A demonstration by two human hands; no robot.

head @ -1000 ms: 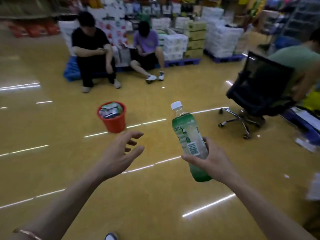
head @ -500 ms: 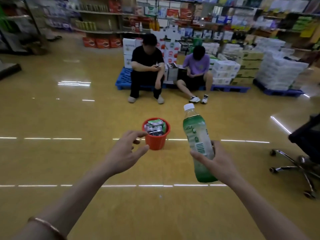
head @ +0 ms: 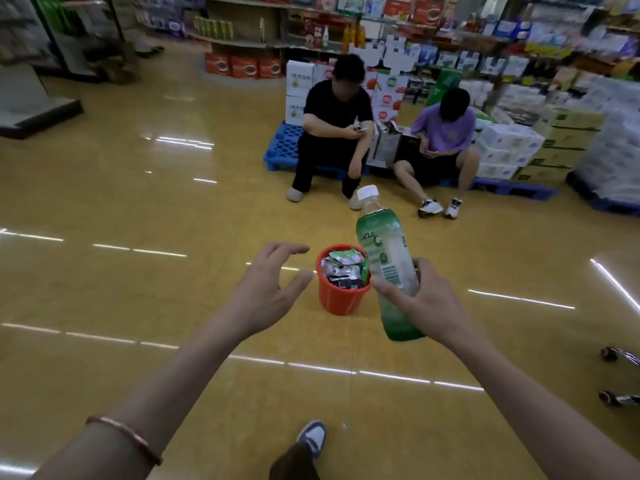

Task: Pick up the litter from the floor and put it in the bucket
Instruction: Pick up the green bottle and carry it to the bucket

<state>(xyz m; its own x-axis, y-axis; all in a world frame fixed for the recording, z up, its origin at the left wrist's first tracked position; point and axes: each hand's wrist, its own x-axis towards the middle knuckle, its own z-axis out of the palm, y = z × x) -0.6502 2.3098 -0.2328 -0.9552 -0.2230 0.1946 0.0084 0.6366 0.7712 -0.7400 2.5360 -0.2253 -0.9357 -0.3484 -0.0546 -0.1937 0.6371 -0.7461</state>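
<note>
A small red bucket (head: 341, 299) stands on the yellow floor ahead of me, stuffed with crumpled wrappers (head: 343, 268). My right hand (head: 426, 303) grips a green plastic bottle (head: 384, 258) with a white cap, held upright and slightly tilted, just right of the bucket and overlapping its rim in view. My left hand (head: 266, 292) hovers left of the bucket, fingers spread and loosely bent, holding nothing.
Two people (head: 337, 133) sit on a blue pallet (head: 282, 147) beyond the bucket, with stacked boxes (head: 512, 150) and shop shelves behind. Office chair castors (head: 620, 356) show at the right edge. My shoe (head: 313, 436) is at the bottom.
The view has swung and closed in on the bucket, which now sits between my hands. The bottle stays gripped in my right hand; the left stays spread.
</note>
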